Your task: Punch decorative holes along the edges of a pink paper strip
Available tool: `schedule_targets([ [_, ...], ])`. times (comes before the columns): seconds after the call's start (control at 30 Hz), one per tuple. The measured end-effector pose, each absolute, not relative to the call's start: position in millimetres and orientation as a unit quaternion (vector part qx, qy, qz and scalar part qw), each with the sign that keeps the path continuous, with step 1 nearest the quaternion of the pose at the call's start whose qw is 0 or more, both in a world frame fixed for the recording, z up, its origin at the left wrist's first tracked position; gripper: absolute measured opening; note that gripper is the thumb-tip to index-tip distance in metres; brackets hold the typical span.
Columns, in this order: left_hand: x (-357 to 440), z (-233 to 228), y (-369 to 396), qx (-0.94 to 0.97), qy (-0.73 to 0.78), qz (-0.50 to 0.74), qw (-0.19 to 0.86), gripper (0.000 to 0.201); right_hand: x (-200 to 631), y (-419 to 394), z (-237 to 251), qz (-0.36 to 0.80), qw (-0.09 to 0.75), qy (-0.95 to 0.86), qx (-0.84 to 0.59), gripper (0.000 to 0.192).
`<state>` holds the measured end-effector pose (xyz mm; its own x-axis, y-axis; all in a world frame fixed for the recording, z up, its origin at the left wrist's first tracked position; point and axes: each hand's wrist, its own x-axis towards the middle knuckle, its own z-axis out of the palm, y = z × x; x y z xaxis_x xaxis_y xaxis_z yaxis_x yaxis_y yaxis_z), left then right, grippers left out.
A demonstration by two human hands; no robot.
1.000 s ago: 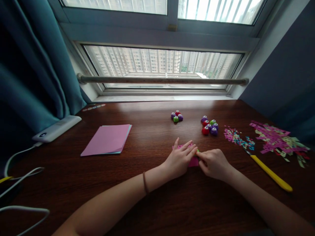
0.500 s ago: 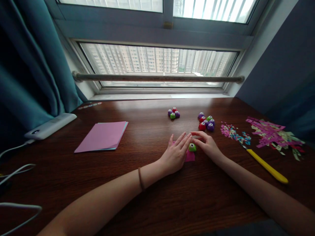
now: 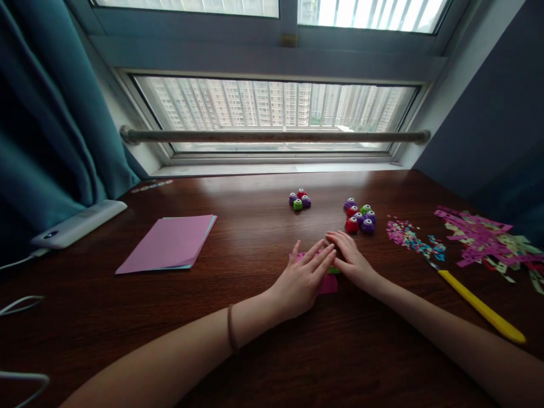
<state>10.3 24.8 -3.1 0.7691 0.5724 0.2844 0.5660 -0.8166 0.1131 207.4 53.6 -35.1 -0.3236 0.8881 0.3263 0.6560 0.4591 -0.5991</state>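
A small green paper punch (image 3: 334,270) stands in front of me on a piece of bright pink paper (image 3: 328,284). It is mostly covered by my hands. My left hand (image 3: 300,277) lies palm down across the paper with its fingers stretched out, the fingertips over the punch. From the other side, my right hand (image 3: 355,262) curves its fingers and thumb around the punch, touching the left fingertips. Beyond my hands are several red, purple and green punches (image 3: 359,215) in a cluster, and a smaller cluster of punches (image 3: 300,199) farther back.
Pink and blue sheets (image 3: 170,243) lie stacked at the left, near a white power strip (image 3: 80,224) with cables. At the right are tiny paper cut-outs (image 3: 414,237), a yellow-handled tool (image 3: 480,306) and punched paper strips (image 3: 480,232). A window is behind the table.
My left fingers have come over the green punch, and my right fingers have closed in around it. Less of the punch shows now. The view has shifted slightly.
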Motion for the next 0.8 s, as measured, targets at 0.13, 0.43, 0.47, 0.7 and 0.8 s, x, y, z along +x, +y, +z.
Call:
schedule_targets([
  [0.13, 8, 0, 28, 0.948, 0.286, 0.141, 0.006, 0.057, 210, 62, -37, 0.202, 0.276, -0.79, -0.508, 0.051],
  [0.43, 24, 29, 42, 0.968, 0.19, 0.051, -0.157, 0.034, 209, 64, -31, 0.263, 0.277, -0.762, -0.522, 0.049],
  [0.47, 27, 30, 45, 0.97, 0.179, 0.045, -0.162, 0.03, 208, 63, -31, 0.266, 0.283, -0.759, -0.522, 0.049],
  [0.7, 29, 25, 49, 0.97, 0.171, 0.05, -0.165, 0.02, 200, 59, -33, 0.25, 0.332, -0.743, -0.525, 0.045],
  [0.8, 26, 19, 47, 0.968, 0.182, 0.075, -0.155, 0.024, 199, 58, -35, 0.247, 0.345, -0.743, -0.518, 0.043],
])
